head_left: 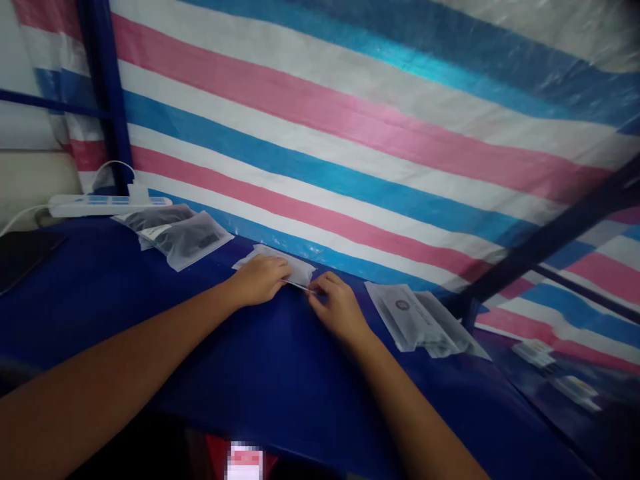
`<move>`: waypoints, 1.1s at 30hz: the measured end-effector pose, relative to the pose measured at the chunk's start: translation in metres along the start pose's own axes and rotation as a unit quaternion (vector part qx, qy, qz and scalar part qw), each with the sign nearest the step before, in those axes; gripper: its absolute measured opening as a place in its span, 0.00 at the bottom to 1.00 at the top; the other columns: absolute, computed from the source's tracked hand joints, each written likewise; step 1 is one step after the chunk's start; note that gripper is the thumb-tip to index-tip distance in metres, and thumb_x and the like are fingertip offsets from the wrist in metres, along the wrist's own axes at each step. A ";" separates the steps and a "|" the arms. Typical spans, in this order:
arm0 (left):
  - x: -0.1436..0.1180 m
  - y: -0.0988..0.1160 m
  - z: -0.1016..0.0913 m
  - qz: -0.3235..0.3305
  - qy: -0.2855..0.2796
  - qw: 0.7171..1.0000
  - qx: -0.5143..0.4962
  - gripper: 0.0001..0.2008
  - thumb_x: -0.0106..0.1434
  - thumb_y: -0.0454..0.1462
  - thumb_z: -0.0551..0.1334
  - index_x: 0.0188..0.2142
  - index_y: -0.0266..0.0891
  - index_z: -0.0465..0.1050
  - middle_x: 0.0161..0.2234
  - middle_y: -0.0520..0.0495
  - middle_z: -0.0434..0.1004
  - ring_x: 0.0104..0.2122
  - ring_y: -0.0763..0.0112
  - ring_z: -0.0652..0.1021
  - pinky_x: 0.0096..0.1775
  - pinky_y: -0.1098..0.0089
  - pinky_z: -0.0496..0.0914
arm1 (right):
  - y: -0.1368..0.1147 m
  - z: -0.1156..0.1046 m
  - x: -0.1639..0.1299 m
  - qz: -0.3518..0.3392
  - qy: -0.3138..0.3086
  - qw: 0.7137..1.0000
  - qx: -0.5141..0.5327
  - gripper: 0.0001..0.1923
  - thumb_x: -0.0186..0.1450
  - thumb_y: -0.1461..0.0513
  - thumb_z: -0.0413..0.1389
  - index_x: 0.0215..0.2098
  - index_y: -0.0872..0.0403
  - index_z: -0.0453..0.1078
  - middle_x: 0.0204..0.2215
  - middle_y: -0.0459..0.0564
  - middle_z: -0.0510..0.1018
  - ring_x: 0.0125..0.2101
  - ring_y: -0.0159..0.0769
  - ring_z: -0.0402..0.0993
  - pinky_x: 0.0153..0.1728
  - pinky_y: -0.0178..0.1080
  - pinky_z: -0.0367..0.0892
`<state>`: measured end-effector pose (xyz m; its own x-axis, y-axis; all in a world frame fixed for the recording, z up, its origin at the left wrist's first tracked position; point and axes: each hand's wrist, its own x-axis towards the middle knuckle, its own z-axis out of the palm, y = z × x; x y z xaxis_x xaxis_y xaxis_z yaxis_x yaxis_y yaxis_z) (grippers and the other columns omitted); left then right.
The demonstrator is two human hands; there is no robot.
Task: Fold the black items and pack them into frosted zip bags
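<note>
A frosted plastic bag (299, 268) lies at the back of the blue table, close to the striped sheet. My left hand (263, 277) is closed on the bag's near edge, its fingers covering the left half. At the bag's right corner, my right hand (337, 303) pinches the same edge between thumb and fingers. The edge runs as a thin pale line between the two hands. What the bag contains, if anything, I cannot make out.
Frosted bags with dark contents (193, 233) lie to the left, before a white power strip (107, 205). More frosted bags (413, 317) lie on the right. A dark flat object (25, 257) sits at far left. Small white packets (535, 353) are at far right.
</note>
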<state>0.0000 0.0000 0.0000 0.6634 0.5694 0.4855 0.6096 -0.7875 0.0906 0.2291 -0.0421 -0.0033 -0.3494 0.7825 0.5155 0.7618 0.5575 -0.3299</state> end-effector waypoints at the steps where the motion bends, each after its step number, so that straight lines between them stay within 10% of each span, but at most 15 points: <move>1: 0.000 0.001 -0.001 0.000 -0.001 1.000 -0.002 0.06 0.68 0.34 0.55 0.37 0.40 0.70 0.38 0.46 0.75 0.40 0.64 0.75 0.42 0.65 0.64 | 0.001 0.000 0.000 0.004 0.002 1.000 -0.005 0.04 0.63 0.66 0.56 0.35 0.52 0.73 0.36 0.48 0.74 0.34 0.34 0.73 0.37 0.37 0.67; 33: -0.003 0.001 -0.002 -0.042 0.027 0.998 -0.041 0.02 0.64 0.34 0.59 0.34 0.41 0.70 0.34 0.50 0.75 0.32 0.67 0.74 0.35 0.67 0.63 | 0.017 0.000 0.001 0.097 0.027 0.994 0.051 0.06 0.60 0.58 0.62 0.28 0.52 0.73 0.27 0.45 0.78 0.28 0.34 0.72 0.31 0.36 0.64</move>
<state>-0.0024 -0.0027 0.0005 0.5858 0.6227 0.5187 0.6236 -0.7552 0.2023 0.2415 -0.0317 -0.0080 -0.1696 0.8632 0.4755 0.7514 0.4255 -0.5044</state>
